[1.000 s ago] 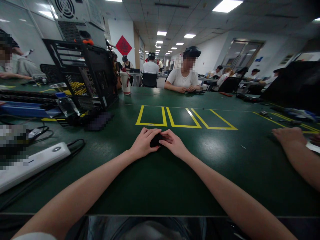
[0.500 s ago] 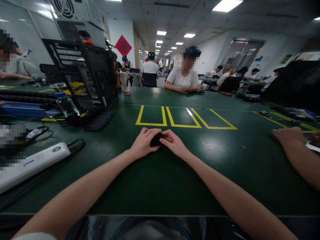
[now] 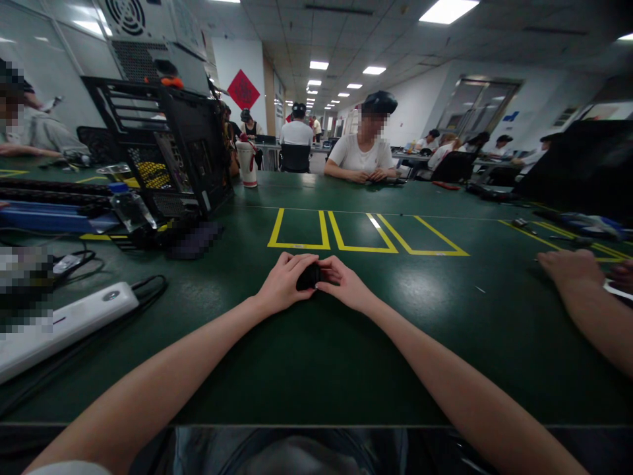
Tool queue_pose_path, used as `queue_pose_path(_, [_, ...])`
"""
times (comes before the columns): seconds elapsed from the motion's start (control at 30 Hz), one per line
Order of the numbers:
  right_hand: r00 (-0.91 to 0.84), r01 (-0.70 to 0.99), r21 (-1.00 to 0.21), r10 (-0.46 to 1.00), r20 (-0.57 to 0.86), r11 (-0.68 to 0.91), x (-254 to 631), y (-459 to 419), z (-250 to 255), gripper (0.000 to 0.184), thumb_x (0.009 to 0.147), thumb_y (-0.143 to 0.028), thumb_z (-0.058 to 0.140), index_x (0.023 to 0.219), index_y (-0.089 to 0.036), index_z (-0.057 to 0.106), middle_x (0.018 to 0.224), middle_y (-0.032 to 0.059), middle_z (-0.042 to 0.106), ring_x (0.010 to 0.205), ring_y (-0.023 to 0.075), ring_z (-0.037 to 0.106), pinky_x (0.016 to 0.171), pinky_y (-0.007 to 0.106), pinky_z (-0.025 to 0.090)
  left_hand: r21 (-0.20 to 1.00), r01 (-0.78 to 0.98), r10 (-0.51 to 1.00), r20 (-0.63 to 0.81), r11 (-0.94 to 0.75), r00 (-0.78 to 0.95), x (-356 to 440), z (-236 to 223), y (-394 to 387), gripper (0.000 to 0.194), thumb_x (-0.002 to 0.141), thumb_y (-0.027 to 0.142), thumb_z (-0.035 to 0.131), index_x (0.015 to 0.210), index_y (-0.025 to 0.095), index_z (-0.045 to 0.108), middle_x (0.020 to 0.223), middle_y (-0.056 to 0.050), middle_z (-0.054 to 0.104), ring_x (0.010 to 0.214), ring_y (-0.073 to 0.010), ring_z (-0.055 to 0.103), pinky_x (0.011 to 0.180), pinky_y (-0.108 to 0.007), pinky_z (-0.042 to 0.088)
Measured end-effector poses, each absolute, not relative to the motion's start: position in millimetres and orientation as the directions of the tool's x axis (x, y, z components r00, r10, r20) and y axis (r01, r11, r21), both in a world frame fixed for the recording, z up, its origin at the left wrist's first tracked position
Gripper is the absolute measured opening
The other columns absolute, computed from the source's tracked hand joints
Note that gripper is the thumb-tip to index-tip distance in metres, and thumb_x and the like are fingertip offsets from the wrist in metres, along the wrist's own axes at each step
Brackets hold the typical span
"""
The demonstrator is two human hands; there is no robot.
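Observation:
A small black rounded object [image 3: 307, 278] is held between my two hands just above or on the green table [image 3: 316, 369]; its kind cannot be made out. My left hand [image 3: 285, 282] curls round its left side, fingers over the top and thumb beneath. From the right, my right hand [image 3: 342, 282] closes on the same object, its thumb and fingertips at the near right edge. Much of the object is hidden by the fingers. Beyond my hands, yellow tape outlines [image 3: 363, 249] mark the tabletop.
At the left stand an open black computer case [image 3: 198, 152], a water bottle [image 3: 131, 208] and a white power strip [image 3: 69, 326] with its cable. A white cup [image 3: 247, 163] is farther back. Another person's arm [image 3: 586, 297] rests at the right; a person [image 3: 363, 155] sits opposite.
My right thumb has shifted slightly down along the black object, showing a little more of it. My left hand keeps its place.

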State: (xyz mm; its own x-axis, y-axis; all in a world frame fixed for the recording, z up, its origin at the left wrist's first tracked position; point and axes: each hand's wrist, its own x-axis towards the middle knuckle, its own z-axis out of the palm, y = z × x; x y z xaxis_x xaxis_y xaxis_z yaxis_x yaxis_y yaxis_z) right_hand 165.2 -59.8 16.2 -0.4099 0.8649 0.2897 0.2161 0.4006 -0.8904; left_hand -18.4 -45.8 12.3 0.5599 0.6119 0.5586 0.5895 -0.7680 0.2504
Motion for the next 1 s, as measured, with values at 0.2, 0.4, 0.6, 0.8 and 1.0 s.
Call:
queue_pose_path(0.2, [-0.354,0.214,-0.896,0.886,0.3,0.389,163.7,-56.5,13.1,0.022,0.074,-0.021,0.055,0.095,-0.021,0.05,0.097,0.0011,0.057,0.096,0.0147,0.057,0.088,0.036,0.046,0.249,0.589,0.609,0.565,-0.769,0.556,-18.6,11.8,-46.0,0.065,0.067,0.024,0.063,0.124,0.025,0.032,0.121,-0.003,0.046,0.095,-0.0222,0.042,0.078,-0.037,0.04])
queue_pose_path(0.4, [-0.341,0.304,-0.876,0.901,0.268,0.376,165.4,-56.8,15.9,0.035,0.073,-0.022,0.057,0.107,-0.021,0.048,0.107,0.0044,0.054,0.103,0.0171,0.053,0.091,0.04,0.042,0.249,0.6,0.619,0.558,-0.761,0.553,-18.7,12.7,-46.4,0.065,0.066,0.025,0.064,0.124,0.026,0.032,0.12,-0.003,0.047,0.095,-0.0219,0.042,0.076,-0.036,0.041])
queue_pose_path(0.6, [-0.369,0.258,-0.879,0.882,0.294,0.4,165.8,-60.3,15.8,0.027,0.072,-0.022,0.058,0.098,-0.022,0.049,0.103,0.0017,0.055,0.1,0.0159,0.054,0.091,0.038,0.043,0.246,0.594,0.612,0.562,-0.766,0.556,-18.1,12.5,-45.9,0.063,0.067,0.025,0.062,0.123,0.025,0.033,0.121,-0.004,0.047,0.096,-0.0226,0.043,0.077,-0.037,0.04])
queue_pose_path(0.8, [-0.334,0.235,-0.893,0.895,0.297,0.384,164.3,-55.8,11.6,0.025,0.073,-0.023,0.056,0.097,-0.021,0.05,0.098,0.0018,0.056,0.096,0.0153,0.055,0.088,0.036,0.045,0.245,0.592,0.611,0.558,-0.768,0.562,-18.2,11.7,-45.2,0.064,0.067,0.025,0.063,0.124,0.025,0.033,0.121,-0.004,0.047,0.097,-0.0229,0.043,0.078,-0.038,0.04])
queue_pose_path(1.0, [-0.389,0.199,-0.925,0.893,0.229,0.324,166.4,-54.2,12.0,0.034,0.072,-0.019,0.058,0.104,-0.022,0.047,0.106,0.0037,0.054,0.101,0.0164,0.054,0.091,0.038,0.043,0.249,0.589,0.612,0.555,-0.768,0.563,-17.8,10.8,-44.0,0.064,0.067,0.025,0.063,0.124,0.025,0.033,0.122,-0.003,0.046,0.098,-0.0234,0.043,0.08,-0.039,0.04])
